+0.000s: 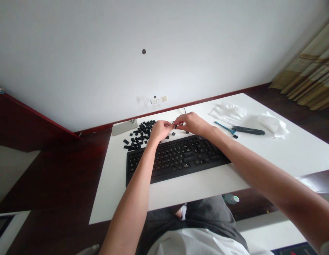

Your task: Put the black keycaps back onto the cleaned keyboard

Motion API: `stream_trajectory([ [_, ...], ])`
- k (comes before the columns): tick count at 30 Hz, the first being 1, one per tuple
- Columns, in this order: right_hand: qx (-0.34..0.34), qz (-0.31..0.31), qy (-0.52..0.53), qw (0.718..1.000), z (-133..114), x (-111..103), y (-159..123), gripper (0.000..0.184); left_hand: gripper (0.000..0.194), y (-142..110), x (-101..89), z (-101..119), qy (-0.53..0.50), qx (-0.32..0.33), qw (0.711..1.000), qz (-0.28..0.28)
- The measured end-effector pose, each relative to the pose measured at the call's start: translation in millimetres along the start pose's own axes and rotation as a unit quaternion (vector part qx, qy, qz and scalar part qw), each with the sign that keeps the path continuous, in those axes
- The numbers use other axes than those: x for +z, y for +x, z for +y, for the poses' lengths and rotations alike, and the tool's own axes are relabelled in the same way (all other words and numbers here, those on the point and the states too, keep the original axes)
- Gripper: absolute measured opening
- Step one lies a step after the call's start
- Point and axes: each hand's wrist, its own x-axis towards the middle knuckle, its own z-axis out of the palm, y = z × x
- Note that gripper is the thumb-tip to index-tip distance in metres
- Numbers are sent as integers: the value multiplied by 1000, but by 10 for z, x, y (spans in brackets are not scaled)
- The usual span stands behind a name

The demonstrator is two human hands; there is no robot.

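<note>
Head view: hands (177, 124) pinch small black plastic keycap (175, 126).

White short-sleeved T-shirt (193, 243) over the torso, plain and loose across the visible front; pale sleeve hem (327, 248) at the lower right corner of the view; dark grey garment (209, 216) over the thighs, soft and creased, shorts or trousers not determinable. Left forearm (132, 187), right forearm (260, 166), left hand (160, 130) and right hand (193, 124) bare; small white patch (183, 211) between the legs, too small to identify.
</note>
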Motion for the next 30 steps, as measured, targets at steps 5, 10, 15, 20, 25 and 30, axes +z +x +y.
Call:
stream_trajectory([
  [5, 37, 30, -14, 999, -96, -116, -214, 19, 29, -25, 56, 67, -77, 49, 995, -35],
  [10, 103, 48, 21, 993, -101, -374, -795, 20, 25, -77, 121, 170, -52, 102, 993, -28],
  [15, 123, 5, -6, 992, -151, -530, -1417, 16, 22, -102, 163, 194, -15, 145, 989, -20],
  [20, 100, -49, -21, 994, -226, -579, -1656, 16, 24, -126, 147, 236, -20, 158, 987, -11],
  [25, 105, -80, -32, 991, -185, -563, -1636, 13, 25, -123, 136, 220, -16, 156, 988, -3],
  [30, 86, -117, -35, 989, -137, -573, -1614, 14, 24, -92, 155, 147, -20, 162, 987, -1],
])
